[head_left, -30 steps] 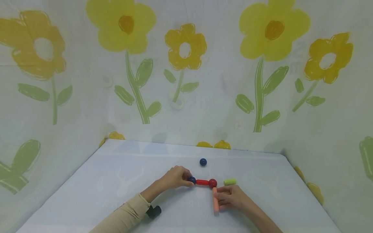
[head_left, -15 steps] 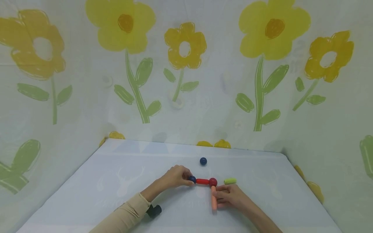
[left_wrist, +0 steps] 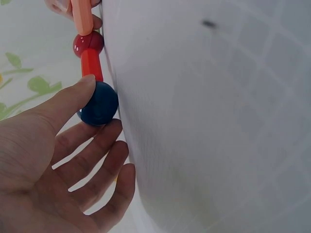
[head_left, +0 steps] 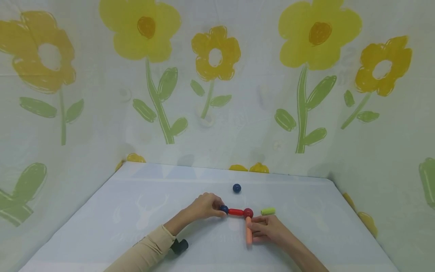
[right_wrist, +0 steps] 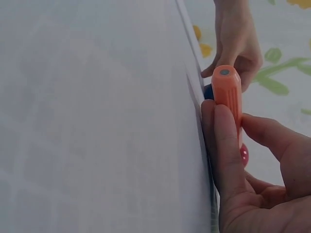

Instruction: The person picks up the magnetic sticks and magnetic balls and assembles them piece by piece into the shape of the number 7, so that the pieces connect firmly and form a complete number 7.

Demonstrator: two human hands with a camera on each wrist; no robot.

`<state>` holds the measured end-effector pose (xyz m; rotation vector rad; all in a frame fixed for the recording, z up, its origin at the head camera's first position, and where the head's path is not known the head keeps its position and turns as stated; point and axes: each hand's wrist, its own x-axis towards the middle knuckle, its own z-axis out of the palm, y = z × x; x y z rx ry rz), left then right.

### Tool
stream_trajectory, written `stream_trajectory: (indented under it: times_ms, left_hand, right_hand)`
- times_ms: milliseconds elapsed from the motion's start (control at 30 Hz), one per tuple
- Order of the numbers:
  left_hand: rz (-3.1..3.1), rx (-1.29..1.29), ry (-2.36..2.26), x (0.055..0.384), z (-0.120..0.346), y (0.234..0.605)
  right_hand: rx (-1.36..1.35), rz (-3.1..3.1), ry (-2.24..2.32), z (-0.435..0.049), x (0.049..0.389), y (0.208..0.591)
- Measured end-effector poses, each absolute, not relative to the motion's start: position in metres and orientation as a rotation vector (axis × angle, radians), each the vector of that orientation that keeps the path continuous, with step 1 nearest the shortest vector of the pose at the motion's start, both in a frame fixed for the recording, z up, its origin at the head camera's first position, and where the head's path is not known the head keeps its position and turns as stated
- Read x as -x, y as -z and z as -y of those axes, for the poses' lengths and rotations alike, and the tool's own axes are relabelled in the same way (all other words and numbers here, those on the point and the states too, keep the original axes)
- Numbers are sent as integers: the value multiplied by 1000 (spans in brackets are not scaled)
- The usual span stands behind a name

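Note:
My left hand (head_left: pixel 205 206) pinches a dark blue ball (left_wrist: pixel 99 104) between thumb and fingertips. A short red rod (head_left: pixel 236 212) joins that ball to a dark red ball (head_left: pixel 248 213). From the dark red ball a longer orange rod (head_left: pixel 249 231) runs toward me, its near end showing a grey metal disc in the right wrist view. My right hand (head_left: pixel 270 229) holds the orange rod between thumb and fingers, from its right side. In the left wrist view, ball, red rod, dark red ball and orange rod form one connected chain.
Behind the chain a second dark blue ball (head_left: pixel 236 188) sits on the white table (head_left: pixel 136 211). A short yellow-green rod (head_left: pixel 268 211) lies just beyond my right hand. A black object (head_left: pixel 180 247) shows beside my left sleeve. Flower-printed cloth (head_left: pixel 238 113) surrounds the table.
The orange rod's near end has swung slightly left, bringing the rod in line under the dark red ball. My left hand and the blue ball have stayed in place.

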<state>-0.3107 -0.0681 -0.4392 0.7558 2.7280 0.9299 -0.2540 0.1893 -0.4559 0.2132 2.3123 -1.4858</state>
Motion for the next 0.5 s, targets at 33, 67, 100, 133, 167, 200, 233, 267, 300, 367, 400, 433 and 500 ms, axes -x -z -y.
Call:
stream_trajectory:
  times_ms: [33,67,100,133,167,200,233,267,300,367,400,433,500]
  left_hand:
    - [-2728,-756,-926,311,68,439]
    - [-2728,-757,-927,311,68,439]
    - [-2728,-759,-926,311,68,440]
    - [-2727,-760,-926,311,68,439]
    - [-2725,-759,-925,310,68,439]
    - [-2724,-757,-922,311,68,439]
    - [-2724,-761,-922,310,68,438]
    - [-2722,-765,-924,310,69,438]
    - [-2722,-767,-923,310,69,438]
    - [-2720,-764,-920,311,69,437]
    - [-2719,-761,-920,311,68,437]
    - [-2717,-757,-922,311,68,437]
    - [-2715,-748,-926,312,68,437]
  right_hand:
    - [-211,-2299,1497,-190,253,456]
    - [-212,-2282,1511,-190,252,455]
    - [-208,-2266,1524,-191,252,455]
    - [-201,-2247,1540,-191,251,455]
    - [-191,-2232,1554,-192,251,455]
    - [-186,-2213,1571,-192,251,455]
    - [-177,-2198,1582,-193,250,456]
    - [-173,-2191,1590,-193,250,456]
    - [-165,-2185,1598,-193,251,457]
    - [-169,-2172,1619,-194,252,458]
    - [-176,-2165,1628,-194,253,459]
    - [-185,-2159,1633,-194,254,460]
    - [-195,-2150,1639,-194,256,461]
